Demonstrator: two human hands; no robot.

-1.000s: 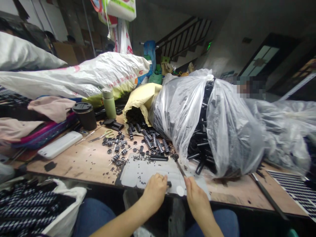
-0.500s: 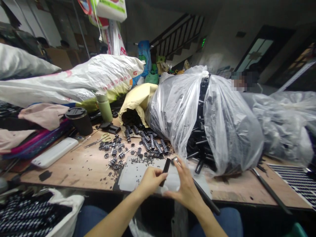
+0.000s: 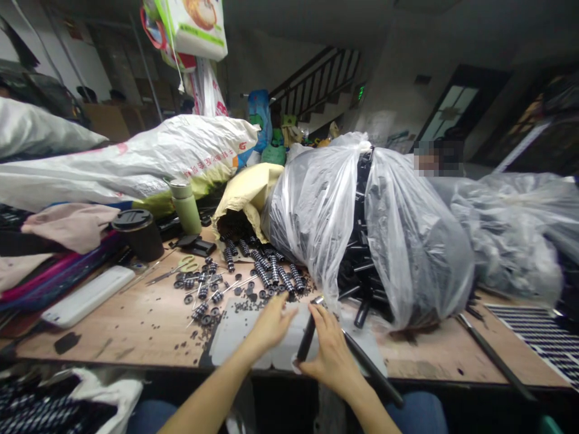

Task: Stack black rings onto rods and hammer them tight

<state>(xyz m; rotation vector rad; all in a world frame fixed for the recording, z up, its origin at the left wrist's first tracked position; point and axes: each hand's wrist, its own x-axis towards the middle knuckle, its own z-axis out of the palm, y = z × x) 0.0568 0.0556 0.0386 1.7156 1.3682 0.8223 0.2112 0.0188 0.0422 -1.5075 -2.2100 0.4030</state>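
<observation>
My right hand (image 3: pixel 332 343) is closed around a short black tube (image 3: pixel 306 340), which slants down and toward me over the pale mat (image 3: pixel 239 331). A long black rod (image 3: pixel 373 369) runs beneath that hand toward my right knee. A shiny metal tip (image 3: pixel 318 299) shows just above its fingers; whether it belongs to the rod is hidden. Empty, my left hand (image 3: pixel 271 325) hovers over the mat with fingers apart. Its fingertips are near small black bits (image 3: pixel 246 304) and black-and-white ringed pieces (image 3: pixel 284 278).
A large clear plastic bag (image 3: pixel 312 211) of black tubes stands behind my hands. Left of it lie a yellow sack (image 3: pixel 246 187), scissors (image 3: pixel 174 270), a green bottle (image 3: pixel 186 208), a black cup (image 3: pixel 139 236) and a white case (image 3: pixel 90 295). Another person's blurred head (image 3: pixel 438 158) is behind.
My left hand has let go of the short black tube and moved slightly left and away from my right hand. My right hand has closed on the tube.
</observation>
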